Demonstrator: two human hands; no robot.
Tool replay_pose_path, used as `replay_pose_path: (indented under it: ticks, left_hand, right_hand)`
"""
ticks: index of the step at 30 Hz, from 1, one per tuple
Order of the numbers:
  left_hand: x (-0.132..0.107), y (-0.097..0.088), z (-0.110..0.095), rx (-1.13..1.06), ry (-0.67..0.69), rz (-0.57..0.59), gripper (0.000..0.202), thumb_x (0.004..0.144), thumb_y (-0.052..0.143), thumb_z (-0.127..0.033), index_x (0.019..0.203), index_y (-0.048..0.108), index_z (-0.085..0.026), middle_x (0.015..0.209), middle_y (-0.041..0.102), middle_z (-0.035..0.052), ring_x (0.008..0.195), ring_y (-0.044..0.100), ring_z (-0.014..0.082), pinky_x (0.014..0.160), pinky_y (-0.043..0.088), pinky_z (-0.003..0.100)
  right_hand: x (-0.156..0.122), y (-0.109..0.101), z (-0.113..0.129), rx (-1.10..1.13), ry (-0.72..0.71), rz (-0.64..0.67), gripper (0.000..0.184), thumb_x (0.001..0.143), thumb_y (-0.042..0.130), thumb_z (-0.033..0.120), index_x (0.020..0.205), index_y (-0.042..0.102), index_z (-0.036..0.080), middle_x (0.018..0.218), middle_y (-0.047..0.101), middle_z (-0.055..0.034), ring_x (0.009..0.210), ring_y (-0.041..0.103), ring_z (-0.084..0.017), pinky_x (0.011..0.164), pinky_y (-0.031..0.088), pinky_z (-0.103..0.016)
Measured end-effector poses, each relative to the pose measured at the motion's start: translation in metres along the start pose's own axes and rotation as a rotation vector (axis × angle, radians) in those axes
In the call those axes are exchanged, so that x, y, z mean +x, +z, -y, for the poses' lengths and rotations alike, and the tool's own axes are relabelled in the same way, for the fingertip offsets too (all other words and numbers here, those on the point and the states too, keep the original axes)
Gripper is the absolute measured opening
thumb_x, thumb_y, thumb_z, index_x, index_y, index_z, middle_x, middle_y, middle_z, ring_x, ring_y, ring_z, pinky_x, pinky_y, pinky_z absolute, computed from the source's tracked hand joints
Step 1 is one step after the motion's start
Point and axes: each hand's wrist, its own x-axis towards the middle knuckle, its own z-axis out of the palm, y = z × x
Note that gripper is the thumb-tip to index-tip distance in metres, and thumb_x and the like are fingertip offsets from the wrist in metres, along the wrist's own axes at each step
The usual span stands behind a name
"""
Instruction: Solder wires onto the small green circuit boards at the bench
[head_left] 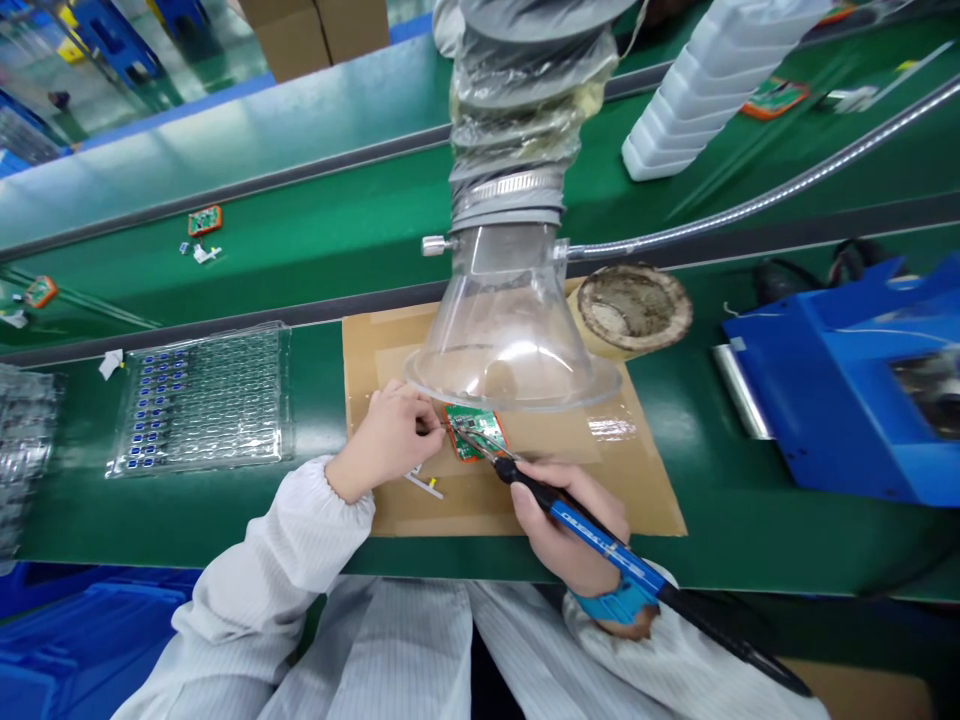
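A small green circuit board (474,432) with an orange edge lies on a brown cardboard mat (637,480) under a clear funnel-shaped fume hood (510,330). My right hand (570,530) grips a blue and black soldering iron (600,540), its tip resting on the board. My left hand (390,435) is closed in a pinch at the board's left edge, holding something thin that I cannot make out. A small white strip (424,485) lies on the mat just below that hand.
A clear plastic tray (202,400) with blue parts sits left of the mat. A blue machine (847,380) stands at the right. A round brown sponge holder (634,308) sits behind the mat. White stacked trays (705,90) and loose boards (204,220) lie on the far belt.
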Motion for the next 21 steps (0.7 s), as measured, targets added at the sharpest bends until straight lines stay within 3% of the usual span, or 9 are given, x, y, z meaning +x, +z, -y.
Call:
replay_pose_path:
  ticks: [21]
  left_hand:
    - [-0.0004, -0.0007, -0.0011, 0.036, 0.005, -0.002, 0.019, 0.078, 0.068, -0.011, 0.06, 0.065, -0.017, 0.079, 0.068, 0.0034, 0.08, 0.059, 0.019, 0.082, 0.046, 0.037]
  right_hand:
    - [0.0011, -0.0033, -0.0013, -0.014, -0.018, -0.002, 0.01, 0.087, 0.07, 0.024, 0.096, 0.069, 0.025, 0.084, 0.074, -0.0025, 0.073, 0.072, -0.02, 0.066, 0.059, -0.031]
